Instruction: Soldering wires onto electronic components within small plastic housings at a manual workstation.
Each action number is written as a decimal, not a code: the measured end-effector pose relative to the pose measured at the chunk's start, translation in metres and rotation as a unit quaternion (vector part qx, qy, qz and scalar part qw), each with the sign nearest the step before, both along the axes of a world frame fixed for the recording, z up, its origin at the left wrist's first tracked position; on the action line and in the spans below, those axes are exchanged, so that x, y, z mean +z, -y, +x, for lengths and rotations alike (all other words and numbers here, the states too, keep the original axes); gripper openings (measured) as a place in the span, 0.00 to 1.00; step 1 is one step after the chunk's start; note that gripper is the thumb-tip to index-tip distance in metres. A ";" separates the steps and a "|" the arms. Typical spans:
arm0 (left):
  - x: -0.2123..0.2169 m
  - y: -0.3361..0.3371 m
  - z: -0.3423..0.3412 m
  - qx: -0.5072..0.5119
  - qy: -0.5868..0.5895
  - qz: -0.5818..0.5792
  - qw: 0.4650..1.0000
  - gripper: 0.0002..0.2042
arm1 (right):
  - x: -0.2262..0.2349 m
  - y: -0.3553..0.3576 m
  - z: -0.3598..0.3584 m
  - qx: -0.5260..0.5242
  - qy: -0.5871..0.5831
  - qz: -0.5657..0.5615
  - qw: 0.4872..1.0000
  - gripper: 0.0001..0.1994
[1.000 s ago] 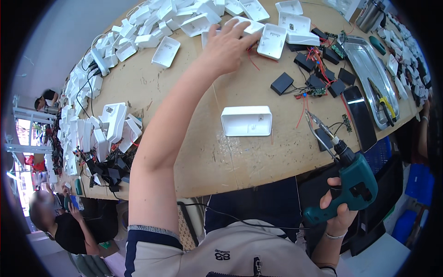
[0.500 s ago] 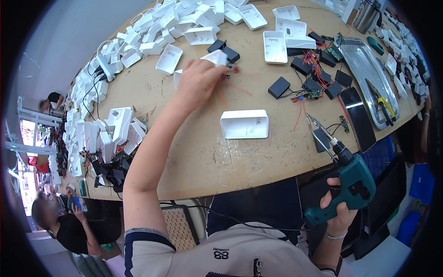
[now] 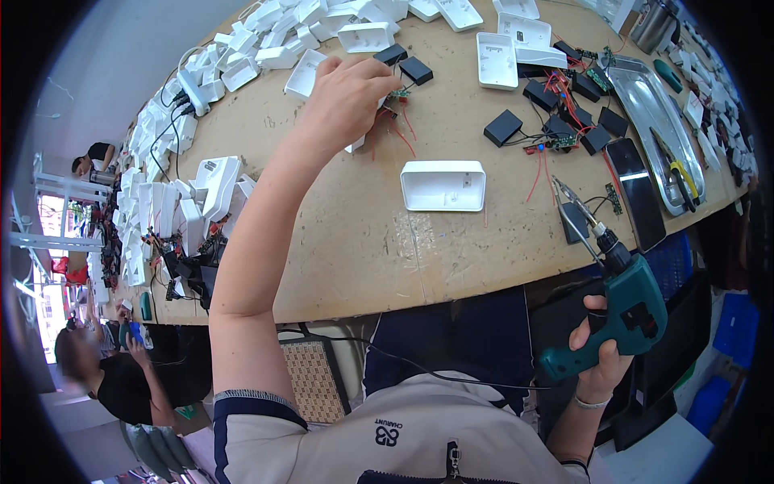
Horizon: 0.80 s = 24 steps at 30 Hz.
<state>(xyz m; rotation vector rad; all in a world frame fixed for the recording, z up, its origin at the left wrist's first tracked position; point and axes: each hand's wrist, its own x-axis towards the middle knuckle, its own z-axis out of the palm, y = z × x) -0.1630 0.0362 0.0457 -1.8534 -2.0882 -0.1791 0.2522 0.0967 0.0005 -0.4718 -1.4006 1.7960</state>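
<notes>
My right hand (image 3: pixel 601 355) is wrapped around the handle of a green soldering gun (image 3: pixel 633 302), its metal tip pointing up and left over the table's near right side. My left hand (image 3: pixel 343 105) reaches to the far middle, its fingers closed at a small green circuit board (image 3: pixel 397 95) with thin red wires hanging from it. A bit of white plastic shows under that hand; the palm hides the rest. Just beyond the fingertips lie two black boxes (image 3: pixel 417 71). Between me and the left hand, an open white plastic case (image 3: pixel 443 187) stands on the table (image 3: pixel 355 258).
White cases (image 3: pixel 298 28) pile along the far and left edges. Black boxes with wired boards (image 3: pixel 556 125) lie at right, beside a phone (image 3: pixel 634 194) and a metal tray (image 3: pixel 645 101) with yellow-handled pliers (image 3: pixel 681 181). A cable crosses my lap. Another person (image 3: pixel 129 383) sits at left.
My left hand has turned, and the white case that showed in its fingers is mostly out of sight. The circuit board's red wires now hang nearer. My right hand keeps the soldering gun.
</notes>
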 end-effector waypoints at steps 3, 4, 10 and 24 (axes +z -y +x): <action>-0.003 -0.024 -0.010 -0.042 -0.014 -0.014 0.999 0.16 | 0.002 0.002 0.000 0.001 -0.003 -0.004 1.000 0.33; -0.006 -0.031 -0.014 -0.067 -0.035 -0.035 0.997 0.15 | 0.002 0.002 -0.002 0.004 -0.006 -0.001 1.000 0.33; 0.003 -0.055 -0.015 0.024 0.033 -0.270 0.962 0.14 | -0.002 0.003 0.002 -0.007 -0.006 -0.012 1.000 0.33; 0.042 0.024 -0.041 -0.061 0.650 0.401 0.642 0.14 | -0.001 0.004 0.003 0.007 -0.060 -0.024 0.998 0.30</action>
